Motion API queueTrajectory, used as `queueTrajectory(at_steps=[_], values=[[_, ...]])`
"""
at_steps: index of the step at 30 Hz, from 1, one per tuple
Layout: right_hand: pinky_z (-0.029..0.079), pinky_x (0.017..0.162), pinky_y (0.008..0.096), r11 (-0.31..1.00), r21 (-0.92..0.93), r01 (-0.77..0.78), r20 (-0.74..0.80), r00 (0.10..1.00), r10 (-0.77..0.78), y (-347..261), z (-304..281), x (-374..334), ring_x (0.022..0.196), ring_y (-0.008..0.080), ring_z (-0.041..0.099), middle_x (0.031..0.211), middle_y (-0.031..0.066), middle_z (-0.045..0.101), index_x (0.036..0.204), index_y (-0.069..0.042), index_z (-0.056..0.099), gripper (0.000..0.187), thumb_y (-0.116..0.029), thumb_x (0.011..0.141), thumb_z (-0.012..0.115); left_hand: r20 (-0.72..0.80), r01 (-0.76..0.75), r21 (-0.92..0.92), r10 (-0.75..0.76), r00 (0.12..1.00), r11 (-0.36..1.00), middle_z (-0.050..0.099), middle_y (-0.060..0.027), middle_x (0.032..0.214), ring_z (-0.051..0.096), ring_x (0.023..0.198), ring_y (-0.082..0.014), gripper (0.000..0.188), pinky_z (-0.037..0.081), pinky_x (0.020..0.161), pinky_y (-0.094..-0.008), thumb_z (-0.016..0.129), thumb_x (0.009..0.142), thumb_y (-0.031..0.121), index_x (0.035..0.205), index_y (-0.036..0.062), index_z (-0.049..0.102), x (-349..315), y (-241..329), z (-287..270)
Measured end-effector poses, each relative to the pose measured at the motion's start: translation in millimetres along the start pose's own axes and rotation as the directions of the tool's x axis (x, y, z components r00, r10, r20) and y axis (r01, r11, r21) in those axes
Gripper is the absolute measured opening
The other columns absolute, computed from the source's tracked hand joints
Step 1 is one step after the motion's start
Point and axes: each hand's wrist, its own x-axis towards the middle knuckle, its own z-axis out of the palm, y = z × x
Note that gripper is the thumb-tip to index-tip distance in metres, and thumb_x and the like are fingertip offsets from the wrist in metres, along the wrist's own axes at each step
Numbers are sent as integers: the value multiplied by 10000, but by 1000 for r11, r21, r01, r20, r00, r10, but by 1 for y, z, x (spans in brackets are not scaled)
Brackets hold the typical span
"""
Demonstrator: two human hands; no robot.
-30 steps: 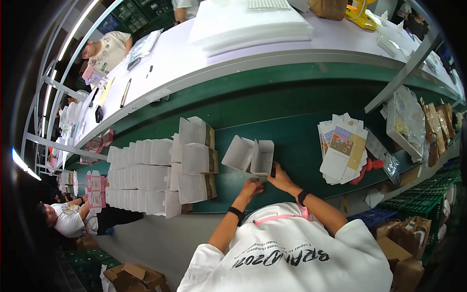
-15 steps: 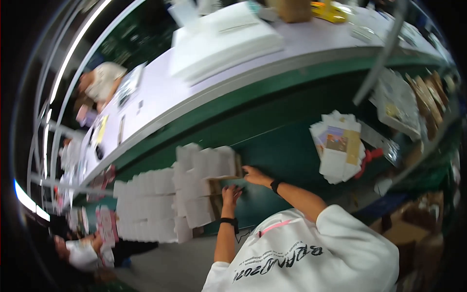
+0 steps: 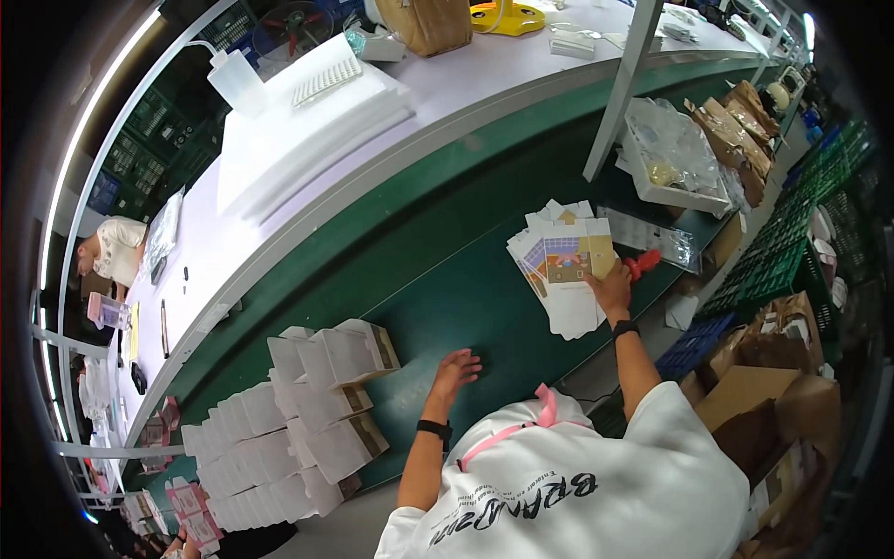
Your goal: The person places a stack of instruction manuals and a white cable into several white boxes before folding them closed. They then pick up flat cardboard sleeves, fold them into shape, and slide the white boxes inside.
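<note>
My right hand is at the right edge of a pile of flat printed cartons, its fingers closed on the edge of the top flat carton. That carton is white with a coloured picture and a tan strip. My left hand hovers over the green work surface with its fingers apart, holding nothing. To its left stand rows of folded white boxes, their openings upward and flaps raised. A red object lies just right of my right hand.
A long white bench behind carries a stack of white foam sheets and a bottle. A grey post rises behind the cartons. A white tray and green crates stand to the right. Another person sits far left.
My right hand has left the folded boxes and reached right to the flat cartons. My left hand has come away from the boxes and opened. The view has shifted right.
</note>
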Motion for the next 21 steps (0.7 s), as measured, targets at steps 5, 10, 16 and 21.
queueTrajectory(at_steps=[5,10,16,21], values=[[439,879,458,981,184,53,22,998,-58,33,-26,11,1021,387,552,992,214,601,1045,30,586,417,-250,772,730,44,-10,45,8,999,999,633,-113,1117,626,995,-213,366,507,815,-339,605,914,265,1214,68,534,-1,9,21],[472,793,326,770,608,-193,356,933,-48,-69,-94,-19,875,209,616,880,70,671,1048,42,611,274,-152,865,671,-96,-280,137,294,951,950,624,-90,1133,605,1026,-200,496,490,838,-337,667,887,350,1258,54,523,-28,46,46],[458,805,245,420,774,-474,632,611,-476,-169,-153,-60,910,91,576,994,20,630,1185,-19,594,304,-166,922,633,7,-663,59,664,747,746,637,-93,1109,606,979,-197,394,467,857,-291,666,895,129,1248,23,523,-97,136,79],[442,878,243,150,976,-157,214,816,-537,-236,-166,-74,989,113,579,1121,78,617,1202,-21,538,323,-216,950,591,178,-716,500,751,636,487,637,-103,1095,606,966,-209,388,457,865,-276,608,877,-21,1251,10,511,-169,131,69]])
